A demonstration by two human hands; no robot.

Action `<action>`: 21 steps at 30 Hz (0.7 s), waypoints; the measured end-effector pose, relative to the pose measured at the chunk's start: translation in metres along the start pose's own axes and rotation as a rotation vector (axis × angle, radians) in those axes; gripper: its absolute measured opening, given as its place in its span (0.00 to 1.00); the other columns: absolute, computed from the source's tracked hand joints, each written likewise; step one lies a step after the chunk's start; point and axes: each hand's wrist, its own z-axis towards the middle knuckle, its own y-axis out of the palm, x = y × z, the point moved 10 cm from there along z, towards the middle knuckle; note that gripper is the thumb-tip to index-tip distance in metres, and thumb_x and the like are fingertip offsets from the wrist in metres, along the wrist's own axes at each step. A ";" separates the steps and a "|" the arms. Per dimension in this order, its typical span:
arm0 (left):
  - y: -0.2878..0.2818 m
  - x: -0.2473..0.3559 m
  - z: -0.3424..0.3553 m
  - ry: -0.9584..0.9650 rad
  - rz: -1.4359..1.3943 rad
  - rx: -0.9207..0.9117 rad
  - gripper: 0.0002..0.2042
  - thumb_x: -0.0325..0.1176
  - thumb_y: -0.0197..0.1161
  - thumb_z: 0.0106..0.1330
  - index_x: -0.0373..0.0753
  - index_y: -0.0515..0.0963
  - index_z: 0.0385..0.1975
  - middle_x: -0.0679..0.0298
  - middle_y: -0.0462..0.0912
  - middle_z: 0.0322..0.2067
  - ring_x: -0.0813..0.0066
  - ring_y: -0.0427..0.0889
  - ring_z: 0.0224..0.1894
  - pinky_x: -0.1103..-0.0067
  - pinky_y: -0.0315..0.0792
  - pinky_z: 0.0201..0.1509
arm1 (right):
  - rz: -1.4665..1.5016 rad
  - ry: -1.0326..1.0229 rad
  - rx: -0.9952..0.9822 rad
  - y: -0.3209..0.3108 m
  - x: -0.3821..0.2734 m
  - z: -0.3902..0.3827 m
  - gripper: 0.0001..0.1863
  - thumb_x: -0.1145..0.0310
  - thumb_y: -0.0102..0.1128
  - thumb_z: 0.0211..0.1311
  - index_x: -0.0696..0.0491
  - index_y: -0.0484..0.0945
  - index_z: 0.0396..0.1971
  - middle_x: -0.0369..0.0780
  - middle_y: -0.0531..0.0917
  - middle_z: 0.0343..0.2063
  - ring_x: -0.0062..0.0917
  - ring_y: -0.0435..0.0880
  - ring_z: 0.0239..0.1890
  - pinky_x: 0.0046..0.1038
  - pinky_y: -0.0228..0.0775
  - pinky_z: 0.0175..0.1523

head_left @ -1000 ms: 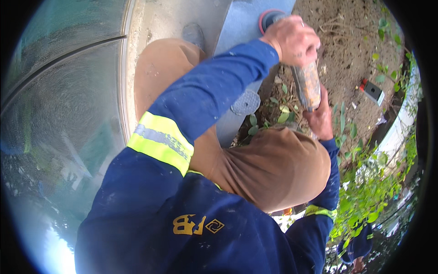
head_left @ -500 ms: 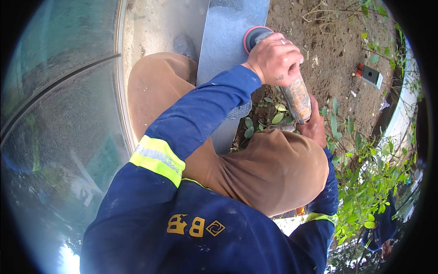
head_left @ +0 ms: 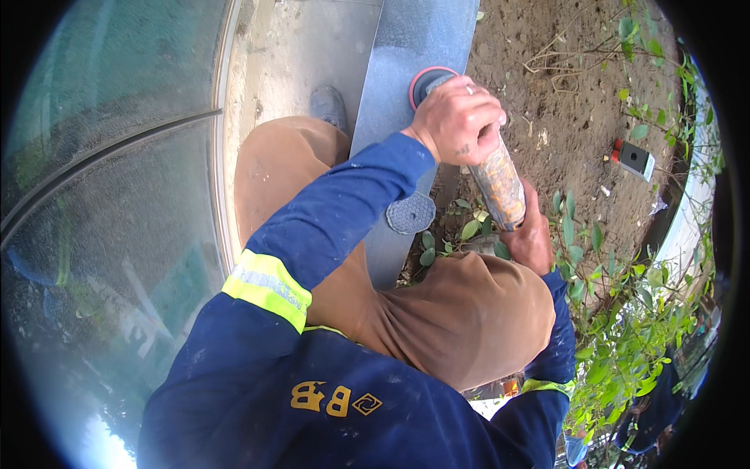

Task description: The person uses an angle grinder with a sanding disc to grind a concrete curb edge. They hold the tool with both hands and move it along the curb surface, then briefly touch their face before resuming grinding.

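Note:
My left hand (head_left: 461, 121) is closed over the front of an angle polisher (head_left: 498, 184), a dusty, orange-stained tool. Its round pad (head_left: 428, 84) with a red rim rests on a long grey-blue slab (head_left: 402, 39) near the slab's right edge. Lower down, my right hand (head_left: 531, 238) grips the rear of the tool's body, its fingers partly hidden. A round textured polishing disc (head_left: 410, 213) lies loose on the slab, just below my left sleeve.
Dusty glass panels (head_left: 109, 211) line the left beside my bent legs (head_left: 469, 313). Soil (head_left: 570, 86) with twigs and leafy plants (head_left: 625, 328) lies right, holding a small dark box (head_left: 634, 162) with red pieces. A dark-clothed person (head_left: 644, 410) shows small at lower right.
Both my hands have drawn the polisher down the slab toward my body and leftward. The loose disc shows more fully from under my sleeve than half a second ago.

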 end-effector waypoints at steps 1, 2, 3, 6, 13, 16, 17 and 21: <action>-0.001 0.003 -0.002 0.004 -0.003 0.014 0.04 0.27 0.65 0.51 0.40 0.84 0.27 0.61 0.88 0.30 0.64 0.87 0.35 0.69 0.77 0.46 | 0.002 0.013 0.010 -0.001 0.003 -0.003 0.42 0.84 0.63 0.49 0.50 0.63 0.68 0.57 0.85 0.46 0.53 0.84 0.54 0.44 0.77 0.54; 0.003 0.004 -0.003 -0.008 -0.016 -0.004 0.05 0.27 0.65 0.51 0.40 0.84 0.28 0.62 0.88 0.30 0.63 0.87 0.36 0.68 0.77 0.46 | 0.003 0.026 0.019 -0.001 0.008 -0.007 0.42 0.84 0.63 0.49 0.50 0.63 0.68 0.57 0.85 0.47 0.52 0.84 0.54 0.43 0.77 0.55; 0.006 0.006 -0.002 -0.006 -0.013 0.001 0.05 0.27 0.66 0.50 0.40 0.83 0.28 0.62 0.88 0.30 0.64 0.87 0.36 0.68 0.77 0.46 | 0.002 0.039 0.027 -0.001 0.011 -0.009 0.42 0.84 0.63 0.49 0.50 0.63 0.68 0.57 0.85 0.47 0.51 0.84 0.55 0.42 0.77 0.55; 0.014 0.005 0.007 -0.009 -0.018 -0.009 0.05 0.27 0.66 0.49 0.40 0.83 0.27 0.63 0.87 0.30 0.64 0.87 0.36 0.68 0.77 0.46 | -0.010 0.058 0.052 -0.007 0.011 -0.008 0.43 0.83 0.66 0.49 0.50 0.62 0.69 0.56 0.85 0.49 0.50 0.84 0.55 0.42 0.78 0.56; 0.009 -0.017 0.029 0.010 -0.002 -0.012 0.04 0.27 0.65 0.50 0.40 0.83 0.26 0.62 0.87 0.29 0.64 0.87 0.33 0.69 0.77 0.45 | -0.042 -0.075 0.073 -0.012 -0.001 0.020 0.44 0.82 0.67 0.50 0.51 0.60 0.69 0.56 0.85 0.48 0.50 0.85 0.55 0.42 0.79 0.54; 0.001 -0.017 0.024 0.014 0.000 0.036 0.03 0.26 0.65 0.51 0.39 0.83 0.25 0.62 0.87 0.29 0.64 0.87 0.32 0.69 0.77 0.43 | -0.053 -0.082 0.057 -0.010 -0.003 0.019 0.44 0.82 0.66 0.50 0.52 0.60 0.69 0.56 0.85 0.47 0.51 0.84 0.54 0.42 0.79 0.54; 0.000 -0.015 0.021 0.013 -0.004 0.034 0.03 0.26 0.65 0.50 0.40 0.83 0.26 0.62 0.87 0.29 0.64 0.87 0.32 0.69 0.77 0.43 | -0.046 -0.083 0.051 -0.008 -0.002 0.018 0.44 0.82 0.66 0.50 0.52 0.60 0.69 0.56 0.85 0.47 0.51 0.84 0.54 0.42 0.79 0.54; 0.003 -0.009 0.016 0.009 -0.015 -0.012 0.04 0.25 0.65 0.50 0.40 0.82 0.26 0.63 0.87 0.29 0.64 0.87 0.33 0.69 0.77 0.43 | -0.037 -0.055 0.044 -0.002 0.001 0.009 0.45 0.83 0.65 0.48 0.50 0.60 0.70 0.56 0.85 0.47 0.51 0.85 0.54 0.43 0.79 0.54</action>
